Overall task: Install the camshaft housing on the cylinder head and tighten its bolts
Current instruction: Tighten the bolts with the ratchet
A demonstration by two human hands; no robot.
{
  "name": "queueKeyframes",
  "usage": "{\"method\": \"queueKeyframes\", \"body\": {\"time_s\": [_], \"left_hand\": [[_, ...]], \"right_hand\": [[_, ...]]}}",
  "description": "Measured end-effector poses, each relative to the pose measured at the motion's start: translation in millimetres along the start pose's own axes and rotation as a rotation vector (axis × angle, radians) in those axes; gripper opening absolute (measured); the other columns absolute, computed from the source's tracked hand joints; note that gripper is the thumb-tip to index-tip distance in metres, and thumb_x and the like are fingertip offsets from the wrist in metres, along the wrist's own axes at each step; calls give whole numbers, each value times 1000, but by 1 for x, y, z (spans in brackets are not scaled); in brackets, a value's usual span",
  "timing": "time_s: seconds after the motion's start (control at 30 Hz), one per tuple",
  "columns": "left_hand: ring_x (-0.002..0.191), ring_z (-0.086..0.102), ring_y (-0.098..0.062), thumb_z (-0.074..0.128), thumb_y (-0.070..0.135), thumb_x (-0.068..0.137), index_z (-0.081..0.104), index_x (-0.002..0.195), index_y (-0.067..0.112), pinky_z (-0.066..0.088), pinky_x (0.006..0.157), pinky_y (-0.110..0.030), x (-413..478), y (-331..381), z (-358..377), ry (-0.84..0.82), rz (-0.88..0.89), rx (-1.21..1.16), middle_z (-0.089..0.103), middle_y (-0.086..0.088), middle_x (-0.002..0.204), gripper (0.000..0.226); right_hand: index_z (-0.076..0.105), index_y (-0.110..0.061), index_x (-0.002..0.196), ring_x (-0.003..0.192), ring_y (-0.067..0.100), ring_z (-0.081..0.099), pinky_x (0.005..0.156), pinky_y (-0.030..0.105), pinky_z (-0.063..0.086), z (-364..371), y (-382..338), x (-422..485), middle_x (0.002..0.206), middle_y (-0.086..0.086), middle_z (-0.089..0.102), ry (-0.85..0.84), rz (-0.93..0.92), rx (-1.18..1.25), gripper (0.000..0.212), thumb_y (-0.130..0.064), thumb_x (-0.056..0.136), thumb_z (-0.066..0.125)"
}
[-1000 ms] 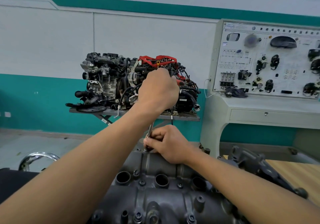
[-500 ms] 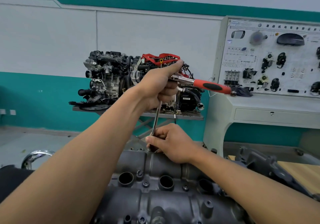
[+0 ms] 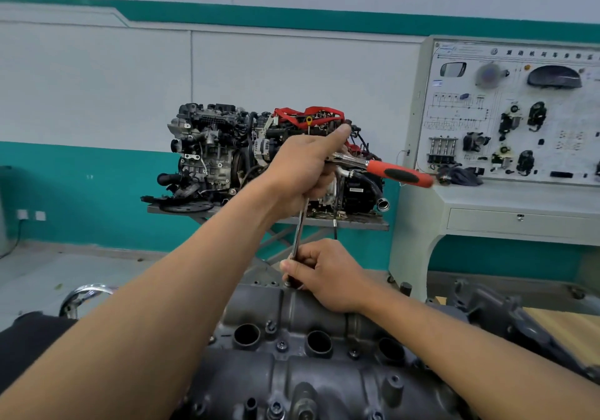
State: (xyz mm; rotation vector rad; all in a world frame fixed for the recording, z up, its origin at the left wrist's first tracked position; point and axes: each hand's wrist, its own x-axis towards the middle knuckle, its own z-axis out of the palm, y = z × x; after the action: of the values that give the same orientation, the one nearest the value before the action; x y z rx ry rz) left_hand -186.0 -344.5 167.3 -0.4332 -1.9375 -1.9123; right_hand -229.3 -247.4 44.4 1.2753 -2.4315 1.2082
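Note:
The dark grey camshaft housing [image 3: 311, 374] lies in front of me, with round plug holes and several bolts along it. My left hand [image 3: 302, 169] grips the head of a ratchet wrench [image 3: 399, 174] whose red and black handle points right. A long chrome extension bar [image 3: 300, 228] runs down from the ratchet to a bolt at the housing's far edge. My right hand [image 3: 328, 273] pinches the bottom of that bar just above the bolt, which is hidden by my fingers.
A display engine [image 3: 259, 156] stands on a grey stand [image 3: 357, 223] against the far wall. At the right is a white training panel console [image 3: 513, 147]. Another dark engine part [image 3: 506, 315] lies on a wooden bench [image 3: 565, 325] at the right. A chrome chair rim [image 3: 84, 293] shows at the left.
The ratchet's red handle has swung out to the right from behind my left hand. My right hand has stayed on the extension bar's lower end.

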Motion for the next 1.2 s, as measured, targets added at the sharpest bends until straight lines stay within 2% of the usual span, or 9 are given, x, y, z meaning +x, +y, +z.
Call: {"method": "queueKeyframes", "body": {"time_s": [0.1,0.17,0.3,0.5,0.63,0.8,0.93,1.03,1.2], "left_hand": [[35,27,-12,62,40,96,42,43,21,25,43,-25,-6,-8,9,390,259,292,31,11,36,60],[37,32,-14,61,42,97,41,42,18,29,48,-30,-5,-10,11,504,323,416,36,7,36,62],[36,25,-12,60,41,98,40,37,22,22,44,-25,-6,-8,9,300,234,196,28,12,38,67],[38,21,-10,58,43,98,39,73,22,19,37,-20,1,-6,-12,42,52,-15,26,11,45,38],[40,18,-9,58,42,99,46,81,18,15,38,-18,6,-5,-12,-47,20,-41,23,10,47,31],[44,19,-13,60,44,97,54,79,7,17,43,-23,6,-10,-6,127,86,30,25,4,51,42],[47,21,-16,58,42,98,56,84,10,18,51,-34,9,-1,-1,325,106,100,28,1,55,35],[48,23,-15,57,43,98,43,66,18,21,52,-33,15,19,-8,382,109,115,30,2,55,43],[49,20,-16,60,48,96,47,80,16,17,52,-34,6,30,-28,338,164,215,24,4,54,38]], "right_hand": [[72,-4,77,74,30,68,74,45,55,0,0,2,75,13,73,-5,-38,-41,30,-25,97,63],[72,-5,78,75,29,69,75,44,55,0,1,2,76,12,73,-11,-38,-40,29,-25,97,63],[75,-7,81,74,17,71,76,38,57,-1,1,1,77,2,76,-12,-20,-35,27,-27,96,64],[74,-6,81,76,25,71,78,46,57,-1,-5,2,78,6,75,-38,9,-45,30,-28,97,64],[74,-5,82,77,29,70,77,48,56,-3,-3,3,79,9,75,-31,12,-44,30,-29,97,64],[72,-7,77,73,29,68,72,47,56,-2,0,4,75,9,73,-21,-23,-98,33,-32,96,64],[70,-10,76,69,22,73,74,47,61,-3,-3,10,74,5,74,-20,21,-27,30,-28,98,62],[69,-13,74,70,24,74,73,45,62,-7,-14,19,74,4,74,15,15,47,30,-27,99,61],[74,-1,84,73,14,74,64,22,56,-3,-43,36,79,6,77,-135,-11,20,31,-27,98,63]]}}
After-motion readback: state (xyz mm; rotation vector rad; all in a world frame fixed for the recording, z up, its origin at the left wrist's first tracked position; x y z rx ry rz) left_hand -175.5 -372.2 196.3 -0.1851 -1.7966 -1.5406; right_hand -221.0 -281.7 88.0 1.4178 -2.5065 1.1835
